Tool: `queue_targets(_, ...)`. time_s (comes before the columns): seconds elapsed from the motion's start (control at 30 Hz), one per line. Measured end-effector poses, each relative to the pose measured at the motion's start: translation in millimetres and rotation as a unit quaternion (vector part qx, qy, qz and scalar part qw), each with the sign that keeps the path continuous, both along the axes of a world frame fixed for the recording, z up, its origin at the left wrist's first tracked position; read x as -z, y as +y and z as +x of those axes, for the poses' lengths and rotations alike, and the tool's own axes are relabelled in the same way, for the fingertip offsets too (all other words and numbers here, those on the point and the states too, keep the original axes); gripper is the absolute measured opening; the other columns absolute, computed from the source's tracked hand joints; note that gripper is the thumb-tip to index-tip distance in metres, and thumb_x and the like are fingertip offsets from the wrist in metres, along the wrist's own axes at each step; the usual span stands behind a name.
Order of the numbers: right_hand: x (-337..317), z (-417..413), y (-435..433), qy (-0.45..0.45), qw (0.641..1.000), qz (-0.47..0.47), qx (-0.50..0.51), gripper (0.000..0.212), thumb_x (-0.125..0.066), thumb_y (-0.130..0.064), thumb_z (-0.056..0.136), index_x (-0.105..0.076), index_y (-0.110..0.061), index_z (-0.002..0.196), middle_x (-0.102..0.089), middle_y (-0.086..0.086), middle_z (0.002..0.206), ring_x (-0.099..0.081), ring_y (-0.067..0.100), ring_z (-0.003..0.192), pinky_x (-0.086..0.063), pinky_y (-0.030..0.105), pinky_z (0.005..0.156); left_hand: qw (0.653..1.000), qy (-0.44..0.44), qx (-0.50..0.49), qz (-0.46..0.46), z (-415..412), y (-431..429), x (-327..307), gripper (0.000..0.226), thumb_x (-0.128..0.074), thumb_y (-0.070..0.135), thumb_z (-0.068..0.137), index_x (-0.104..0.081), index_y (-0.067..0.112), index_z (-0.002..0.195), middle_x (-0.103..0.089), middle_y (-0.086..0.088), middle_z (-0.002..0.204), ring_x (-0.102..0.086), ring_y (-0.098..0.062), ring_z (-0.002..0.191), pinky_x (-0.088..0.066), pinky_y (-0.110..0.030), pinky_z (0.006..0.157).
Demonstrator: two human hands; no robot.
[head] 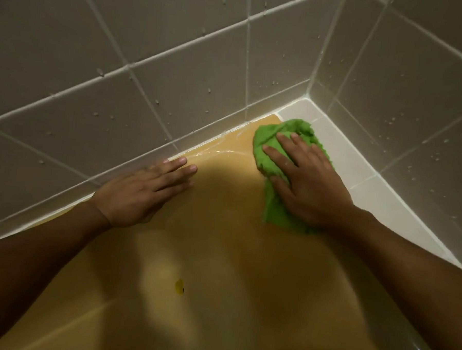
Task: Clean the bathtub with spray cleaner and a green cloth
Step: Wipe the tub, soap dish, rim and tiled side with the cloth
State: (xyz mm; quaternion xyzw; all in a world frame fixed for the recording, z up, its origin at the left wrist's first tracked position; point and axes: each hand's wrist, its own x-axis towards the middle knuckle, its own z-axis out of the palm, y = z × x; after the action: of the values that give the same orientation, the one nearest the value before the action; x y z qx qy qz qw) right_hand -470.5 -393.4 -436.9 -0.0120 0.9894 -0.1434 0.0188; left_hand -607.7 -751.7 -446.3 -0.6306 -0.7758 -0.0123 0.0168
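The right hand (308, 184) lies flat with fingers spread, pressing the bunched green cloth (276, 155) against the yellow bathtub (221, 228) near the far corner, while the left hand (143, 194) rests open, fingers straight, on the tub's rim beside the grey tiled wall (124, 48)

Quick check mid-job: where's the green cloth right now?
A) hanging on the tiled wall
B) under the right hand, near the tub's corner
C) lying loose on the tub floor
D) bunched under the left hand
B: the green cloth is pressed under the right hand near the corner of the bathtub, while the left hand lies flat and bare at the tub's edge.
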Motion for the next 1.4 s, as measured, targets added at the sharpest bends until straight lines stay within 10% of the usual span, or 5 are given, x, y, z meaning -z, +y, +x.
queue_targets(0.53,3.7,-26.5,-2.8,0.022,0.976,0.022,0.216,0.062,-0.020,-0.054,0.104,-0.015,-0.032,0.162,-0.006,0.002,0.171,-0.001,0.021,0.157,-0.002,0.049,0.127,0.999,0.029,-0.011,0.032,3.5,-4.6,4.8,0.064,-0.072,0.000,0.087,-0.053,0.009,0.148,-0.033,-0.010,0.166,-0.026,-0.032,0.155,-0.039,-0.052,0.117)
queue_targets(0.97,-0.5,-32.9,-46.5,0.013,1.000,0.024,-0.016,0.057,-0.022,-0.053,0.104,-0.021,-0.039,0.160,-0.014,-0.004,0.170,-0.007,0.018,0.157,-0.009,0.045,0.127,0.999,0.012,0.007,0.035,3.3,-17.3,4.0,0.049,-0.052,0.008,0.102,-0.049,0.010,0.151,-0.030,-0.011,0.167,-0.022,-0.032,0.156,-0.033,-0.051,0.121)
queue_targets(1.4,14.6,-49.8,-78.4,0.073,0.956,0.017,0.283,0.059,-0.022,-0.048,0.106,-0.026,-0.026,0.160,-0.019,0.009,0.169,-0.012,0.030,0.156,-0.011,0.051,0.126,0.999,0.028,0.005,-0.038,21.7,-139.2,-4.6,0.052,-0.046,0.010,0.100,-0.046,0.008,0.153,-0.029,-0.012,0.167,-0.021,-0.038,0.156,-0.029,-0.054,0.123)
